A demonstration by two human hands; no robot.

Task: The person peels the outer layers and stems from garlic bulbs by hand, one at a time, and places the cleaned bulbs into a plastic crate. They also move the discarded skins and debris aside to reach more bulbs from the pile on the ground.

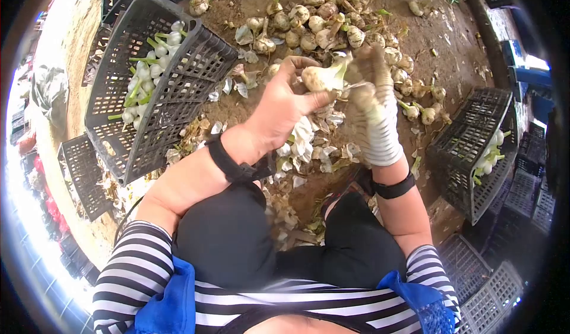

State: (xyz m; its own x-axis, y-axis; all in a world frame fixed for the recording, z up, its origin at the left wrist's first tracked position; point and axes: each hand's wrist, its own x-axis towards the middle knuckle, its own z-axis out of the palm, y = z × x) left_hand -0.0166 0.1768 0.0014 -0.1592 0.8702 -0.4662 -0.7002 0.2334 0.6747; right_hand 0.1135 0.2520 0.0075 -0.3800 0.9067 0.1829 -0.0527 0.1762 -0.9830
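Observation:
My bare left hand (282, 105) is closed around a whitish garlic bulb (320, 78), thumb below it and fingers above. The bulb's greenish stem end points right. Beside that end is my right hand (371, 90), in a striped, soiled glove and blurred by motion. Its fingers are smeared, so I cannot make out their pose or whether they hold anything. Loose white garlic skins (303, 138) lie on the ground below my hands.
Unpeeled garlic bulbs (317, 22) are heaped on the dirt ahead. A tilted black crate (184, 90) with peeled garlic (145, 78) stands at left. Another black crate (469, 144) holding garlic is at right. More crates (490, 292) lie at lower right.

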